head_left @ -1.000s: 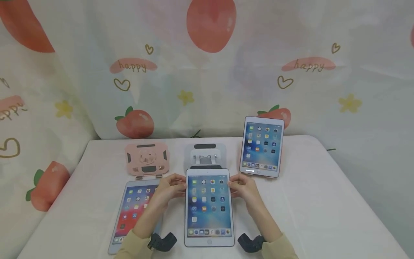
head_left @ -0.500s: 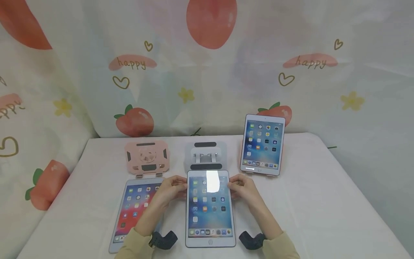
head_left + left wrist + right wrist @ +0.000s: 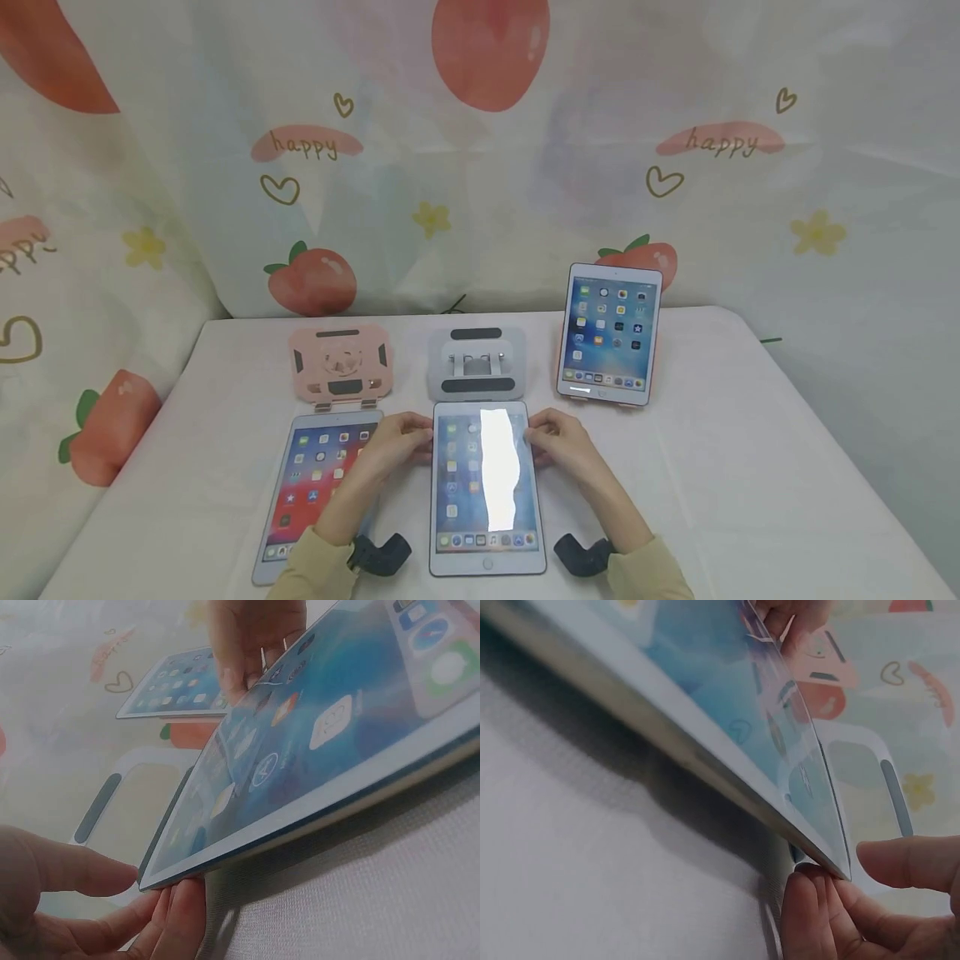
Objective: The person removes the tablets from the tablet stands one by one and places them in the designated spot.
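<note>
A white tablet [image 3: 487, 562] with a lit blue screen lies in front of me, its far end raised off the table and a bright glare down the screen. My left hand [image 3: 403, 442] holds its left edge near the far corner, fingertips curled beneath and thumb at the edge in the left wrist view. On the opposite edge my right hand [image 3: 558, 442] has its fingers under the far corner, with the thumb [image 3: 907, 862] just beside it in the right wrist view. Right behind the tablet lies a pale grey tablet stand [image 3: 477, 354] with dark pads.
Left of the middle tablet lies another tablet [image 3: 300, 492] with a red and blue screen, partly under my left forearm. A pink stand [image 3: 342, 364] is beyond it. At back right a third tablet [image 3: 611, 333] leans upright on a pink stand. A printed cloth [image 3: 495, 183] hangs behind.
The middle tablet's far edge has come down and toward me, uncovering the grey stand's near pad. Both hands have moved slightly with it. Glare has spread over its screen.
</note>
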`<state>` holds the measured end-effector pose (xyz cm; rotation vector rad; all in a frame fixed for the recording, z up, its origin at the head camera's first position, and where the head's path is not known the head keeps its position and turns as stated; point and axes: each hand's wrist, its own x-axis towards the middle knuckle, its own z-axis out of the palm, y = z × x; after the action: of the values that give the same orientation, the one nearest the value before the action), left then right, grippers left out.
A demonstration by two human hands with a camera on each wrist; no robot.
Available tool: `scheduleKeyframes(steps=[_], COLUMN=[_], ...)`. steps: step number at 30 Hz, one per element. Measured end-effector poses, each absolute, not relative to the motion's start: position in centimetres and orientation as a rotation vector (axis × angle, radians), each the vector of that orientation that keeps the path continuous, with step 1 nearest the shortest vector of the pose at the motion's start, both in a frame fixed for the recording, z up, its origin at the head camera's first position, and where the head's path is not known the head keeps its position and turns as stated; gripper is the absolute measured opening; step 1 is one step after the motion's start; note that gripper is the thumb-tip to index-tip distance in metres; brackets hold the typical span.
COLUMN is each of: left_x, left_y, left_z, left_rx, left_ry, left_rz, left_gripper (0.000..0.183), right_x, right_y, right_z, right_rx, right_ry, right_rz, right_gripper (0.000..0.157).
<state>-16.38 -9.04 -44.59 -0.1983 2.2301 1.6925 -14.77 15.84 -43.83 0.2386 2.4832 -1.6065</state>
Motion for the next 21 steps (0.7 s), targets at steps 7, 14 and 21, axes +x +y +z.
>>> scheduleKeyframes(steps=[7,14,21], left_x=[-16.32,-16.13,-16.03], left_y=[-9.04,-9.10,-9.07], left_z=[-44.67,-44.56,-44.36], left_rx=[-0.179,-0.134,-0.124], left_ry=[2.246,2.283,2.313], left_rz=[1.659,1.603,1.551], left_gripper=[0.022,0.023,0.024], right_x=[-14.71,-14.56,-14.52], right_y=[15.79,15.71,15.62], right_z=[-43.95,-44.01,-44.18], right_rx=[0.230,0.225,0.213], right_ry=[2.552,2.584,2.607], right_rz=[-1.524,-1.456,-1.403], right_gripper=[0.021,0.021,0.021])
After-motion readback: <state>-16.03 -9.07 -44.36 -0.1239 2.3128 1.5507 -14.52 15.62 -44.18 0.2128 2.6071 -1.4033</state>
